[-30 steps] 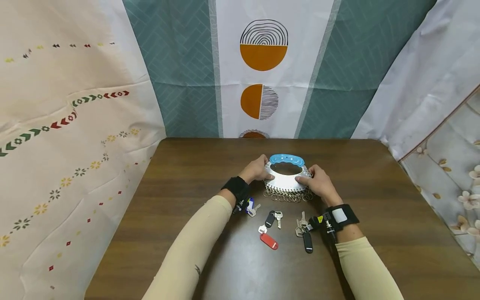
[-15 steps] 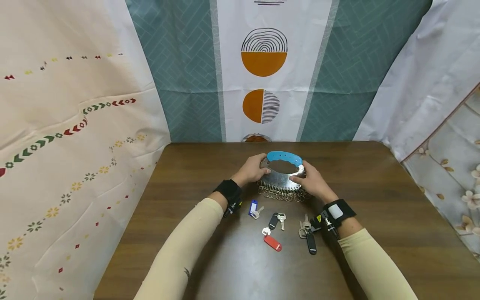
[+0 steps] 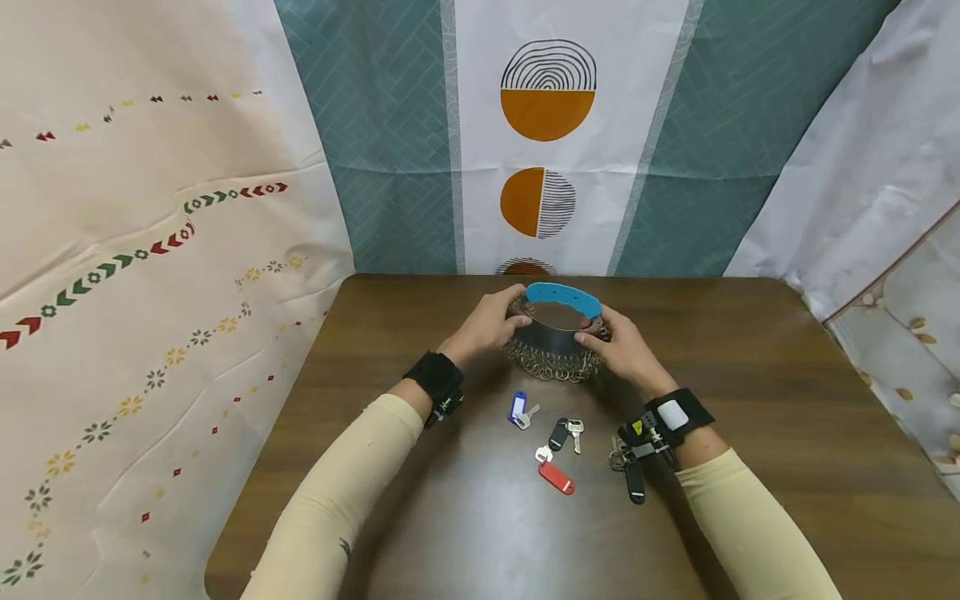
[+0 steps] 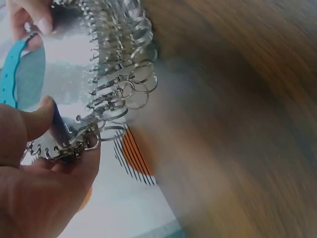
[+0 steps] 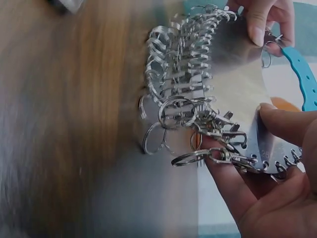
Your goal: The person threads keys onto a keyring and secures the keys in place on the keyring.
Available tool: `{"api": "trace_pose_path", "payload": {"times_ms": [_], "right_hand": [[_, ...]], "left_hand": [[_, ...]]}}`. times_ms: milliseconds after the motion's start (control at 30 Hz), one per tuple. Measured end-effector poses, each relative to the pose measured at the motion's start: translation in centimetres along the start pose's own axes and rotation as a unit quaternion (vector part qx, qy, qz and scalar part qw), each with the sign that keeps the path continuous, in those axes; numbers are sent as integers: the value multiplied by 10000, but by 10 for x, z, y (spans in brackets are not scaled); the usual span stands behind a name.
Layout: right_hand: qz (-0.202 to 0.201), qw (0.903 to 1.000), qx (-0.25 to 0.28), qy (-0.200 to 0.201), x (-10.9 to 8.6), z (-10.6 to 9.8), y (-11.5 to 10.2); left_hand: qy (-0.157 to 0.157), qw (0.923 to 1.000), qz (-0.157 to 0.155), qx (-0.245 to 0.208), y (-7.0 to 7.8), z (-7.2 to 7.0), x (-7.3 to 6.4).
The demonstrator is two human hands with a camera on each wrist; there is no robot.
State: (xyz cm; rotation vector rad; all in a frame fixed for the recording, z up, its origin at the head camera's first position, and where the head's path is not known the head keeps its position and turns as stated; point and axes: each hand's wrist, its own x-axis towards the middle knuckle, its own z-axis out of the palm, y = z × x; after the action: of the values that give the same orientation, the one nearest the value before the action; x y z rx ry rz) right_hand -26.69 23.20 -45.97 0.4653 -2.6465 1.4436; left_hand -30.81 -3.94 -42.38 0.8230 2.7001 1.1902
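Note:
Both hands hold a metal key holder plate (image 3: 553, 340) with a blue handle (image 3: 562, 295), close above the far part of the table. The left hand (image 3: 487, 323) grips its left end, thumb on the face and fingers behind. At the other end, the right hand (image 3: 626, 350) pinches it the same way, its thumb (image 5: 282, 121) on the shiny face. Clips with split rings (image 4: 141, 64) dangle in a dense row along the plate's lower edge and sides. The plate is tilted, handle side farthest from the person.
Nearer the person lie keys with tags: a blue tag (image 3: 517, 406), a black tag (image 3: 558, 434), a red tag (image 3: 557, 478). Another black tag (image 3: 635, 482) lies by the right wrist, its keys partly covered by the wrist camera. A curtain (image 3: 393, 208) hangs behind the table (image 3: 750, 358).
The hands have carried the key holder away from the keys, toward the back and slightly left. Its face has tilted, turning from bright to dark in the head view. The tagged keys stay put.

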Motion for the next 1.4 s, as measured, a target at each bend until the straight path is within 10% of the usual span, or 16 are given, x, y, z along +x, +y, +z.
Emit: {"api": "trace_pose_path", "payload": {"times_ms": [700,1400], "right_hand": [[-680,9976,-18,90,12,25,-51],[-1119,9887,443,-896,15,71,-84]], "left_hand": [[547,9974,416,235,-11,-52,-63],[1411,9898,124,168,-24,-61,-151]]}}
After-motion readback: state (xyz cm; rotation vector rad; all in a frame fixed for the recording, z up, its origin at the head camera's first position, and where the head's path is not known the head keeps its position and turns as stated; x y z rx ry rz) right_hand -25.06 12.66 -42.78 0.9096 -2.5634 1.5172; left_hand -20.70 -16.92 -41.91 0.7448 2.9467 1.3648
